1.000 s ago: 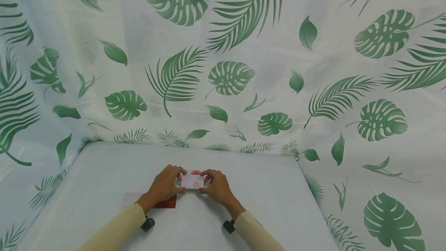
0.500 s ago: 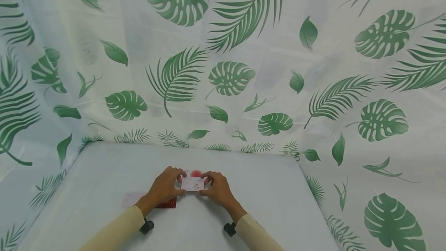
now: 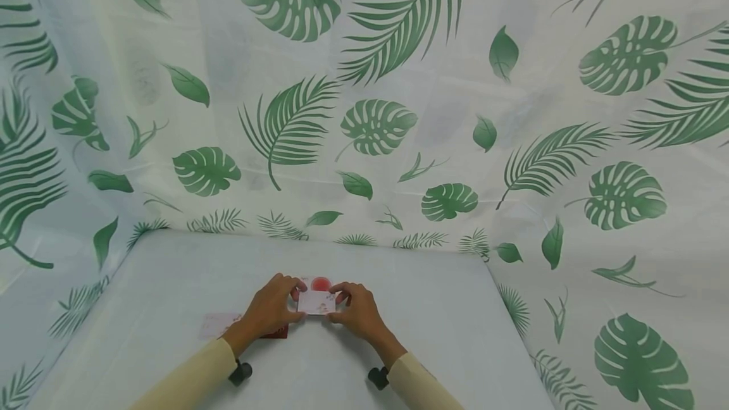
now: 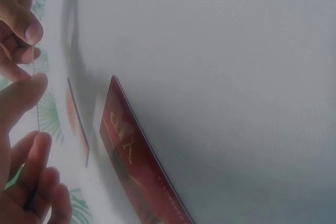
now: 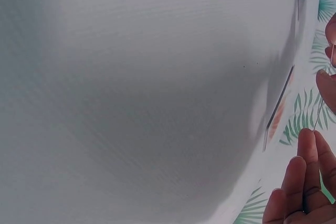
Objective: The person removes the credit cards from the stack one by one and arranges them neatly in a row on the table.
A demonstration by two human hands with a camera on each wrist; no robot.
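Observation:
Between my two hands is a thin whitish card (image 3: 316,304) with a small floral print. My left hand (image 3: 272,304) pinches its left end between thumb and fingers, and my right hand (image 3: 359,310) pinches the right end. In both wrist views the held card is nearly edge-on, raised above the table. Just beyond it on the table lies another card with a red circle (image 3: 321,284), its near part hidden behind the held one. Below my left wrist rests a dark red card (image 4: 131,150) with gold "VIP" lettering, partly covered by the forearm in the head view.
A pale pink card (image 3: 214,324) lies left of the red one. White cloth covers the table (image 3: 433,334). A curtain (image 3: 387,163) printed with green leaves hangs behind and along the sides. Dark wrist cameras (image 3: 378,378) sit below both wrists.
Both hands have drawn the held card slightly toward me, uncovering more of the red circle behind it. My left forearm now hides more of the VIP card.

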